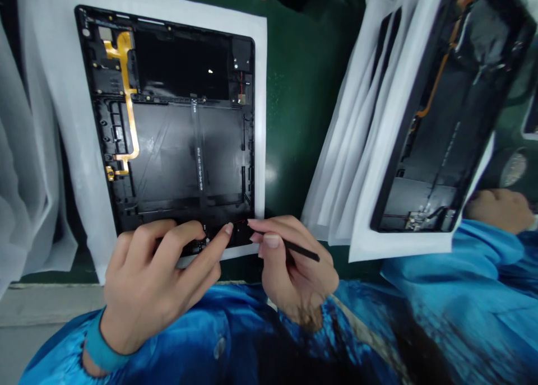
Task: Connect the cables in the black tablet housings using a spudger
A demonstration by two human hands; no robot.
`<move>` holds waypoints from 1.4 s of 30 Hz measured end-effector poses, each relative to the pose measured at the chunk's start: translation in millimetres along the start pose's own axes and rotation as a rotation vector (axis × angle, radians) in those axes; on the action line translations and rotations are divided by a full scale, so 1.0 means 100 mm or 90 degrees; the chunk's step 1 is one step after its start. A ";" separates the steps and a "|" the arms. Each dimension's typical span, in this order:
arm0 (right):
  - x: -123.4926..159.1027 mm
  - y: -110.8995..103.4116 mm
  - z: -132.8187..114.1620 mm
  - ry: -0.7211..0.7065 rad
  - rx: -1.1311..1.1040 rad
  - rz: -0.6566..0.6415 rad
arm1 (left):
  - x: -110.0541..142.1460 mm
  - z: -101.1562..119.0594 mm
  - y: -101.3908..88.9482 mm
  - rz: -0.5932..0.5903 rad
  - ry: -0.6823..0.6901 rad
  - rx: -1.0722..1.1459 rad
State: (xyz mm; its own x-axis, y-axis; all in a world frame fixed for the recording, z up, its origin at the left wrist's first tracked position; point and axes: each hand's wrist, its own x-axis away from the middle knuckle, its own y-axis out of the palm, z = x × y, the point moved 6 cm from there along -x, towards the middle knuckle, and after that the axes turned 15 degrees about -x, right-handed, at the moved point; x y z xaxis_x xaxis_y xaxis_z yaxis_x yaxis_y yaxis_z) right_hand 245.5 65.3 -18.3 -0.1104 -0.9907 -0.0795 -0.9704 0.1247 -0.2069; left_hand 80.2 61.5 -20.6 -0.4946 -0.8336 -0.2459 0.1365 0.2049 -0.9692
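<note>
A black tablet housing [168, 144] lies on white foam sheeting, its inside facing up. An orange flex cable [129, 110] runs down its left part, and a dark printed ribbon [197, 149] crosses the middle. My left hand [155, 273] rests over the housing's lower edge with its fingers apart; its index fingertip touches down near a thin red wire [239, 221]. Between the thumb and fingers of my right hand [294, 261] is a thin black stick-like tool [303, 250]. Those fingertips are at the lower right corner, where they hide the tool's working end.
At the right, another open tablet housing [445, 127] lies tilted on layered white foam sheets [357, 121]. A co-worker's hand [500, 210] and blue sleeve are beside it. More white sheets [33, 149] hang at the left. The table top [294, 110] is green.
</note>
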 end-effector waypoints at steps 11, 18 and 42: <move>-0.02 0.03 0.09 0.058 0.019 0.051 | 0.00 0.00 0.01 -0.022 -0.008 -0.021; -0.04 0.05 0.10 0.031 0.045 0.035 | 0.00 -0.01 0.00 -0.006 0.003 -0.008; -0.05 0.07 0.08 0.013 0.071 -0.035 | -0.03 -0.01 0.00 0.012 0.013 0.021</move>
State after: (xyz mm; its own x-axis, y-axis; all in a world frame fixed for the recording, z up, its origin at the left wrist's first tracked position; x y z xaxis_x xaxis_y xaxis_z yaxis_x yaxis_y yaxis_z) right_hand 241.3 71.3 -26.8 -0.0634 -0.9970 -0.0454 -0.9453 0.0745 -0.3175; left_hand 80.8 65.1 -20.2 -0.5090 -0.8191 -0.2647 0.1737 0.2035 -0.9636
